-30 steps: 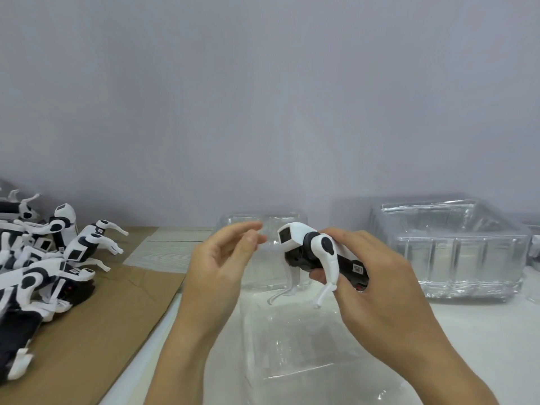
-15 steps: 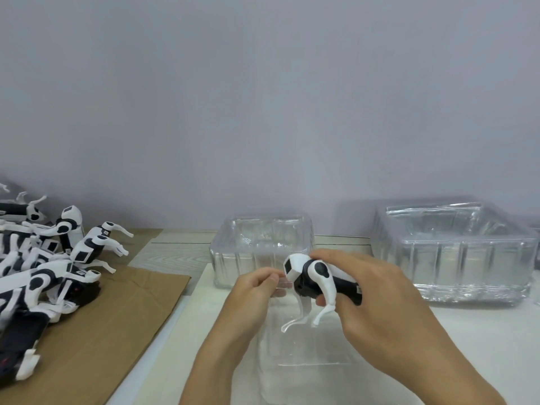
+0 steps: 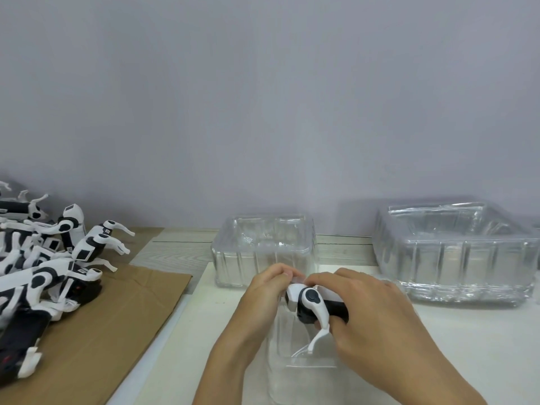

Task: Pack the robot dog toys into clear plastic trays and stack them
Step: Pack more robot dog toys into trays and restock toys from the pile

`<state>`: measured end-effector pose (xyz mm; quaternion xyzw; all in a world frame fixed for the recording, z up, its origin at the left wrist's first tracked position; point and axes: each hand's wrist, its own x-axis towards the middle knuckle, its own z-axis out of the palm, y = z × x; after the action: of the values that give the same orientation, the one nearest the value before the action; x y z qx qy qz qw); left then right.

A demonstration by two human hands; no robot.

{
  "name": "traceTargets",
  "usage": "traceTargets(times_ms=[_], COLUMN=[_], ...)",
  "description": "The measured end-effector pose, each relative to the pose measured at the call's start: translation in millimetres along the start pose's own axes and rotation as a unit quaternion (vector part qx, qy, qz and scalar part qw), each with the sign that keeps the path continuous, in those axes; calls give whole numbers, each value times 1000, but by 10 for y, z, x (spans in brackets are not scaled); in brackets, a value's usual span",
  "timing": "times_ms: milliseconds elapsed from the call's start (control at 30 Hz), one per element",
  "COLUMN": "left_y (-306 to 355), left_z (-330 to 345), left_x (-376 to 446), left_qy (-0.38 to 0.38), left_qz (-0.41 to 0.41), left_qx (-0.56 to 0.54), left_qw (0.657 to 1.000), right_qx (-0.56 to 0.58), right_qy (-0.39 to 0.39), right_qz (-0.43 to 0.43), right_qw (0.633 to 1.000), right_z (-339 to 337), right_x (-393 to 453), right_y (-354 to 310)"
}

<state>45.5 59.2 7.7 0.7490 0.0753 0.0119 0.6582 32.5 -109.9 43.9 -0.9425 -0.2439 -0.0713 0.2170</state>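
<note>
Both hands hold a white-and-black plastic robot dog toy (image 3: 312,302) over a clear plastic tray (image 3: 304,372) on the white surface (image 3: 467,346): right hand (image 3: 377,317) gripping its body, left hand (image 3: 263,299) pinching its head. Behind, two stacks of clear trays (image 3: 264,252) (image 3: 455,252) look empty.

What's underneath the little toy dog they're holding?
A clear plastic tray lies on the table under the toy dog; one white leg reaches down into it. The hands cover the tray's far end.

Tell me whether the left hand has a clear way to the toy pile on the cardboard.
Probably yes: nothing stands between the left hand and the toy pile, but it must first release the toy.
</note>
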Motion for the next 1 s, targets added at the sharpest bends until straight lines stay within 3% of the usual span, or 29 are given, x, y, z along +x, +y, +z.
traceTargets(times_ms=[233,1000], left_y=[-50,-9], left_z=[-51,0], left_x=[-15,-32], left_qy=[-53,-37], left_qz=[12,11], left_qx=[-33,9], left_qw=[998,999], right_qx=[61,-7], right_qy=[10,-9], right_qz=[-12,-9], right_qw=[998,1000], right_z=[70,87], right_x=[15,26], right_y=[113,25])
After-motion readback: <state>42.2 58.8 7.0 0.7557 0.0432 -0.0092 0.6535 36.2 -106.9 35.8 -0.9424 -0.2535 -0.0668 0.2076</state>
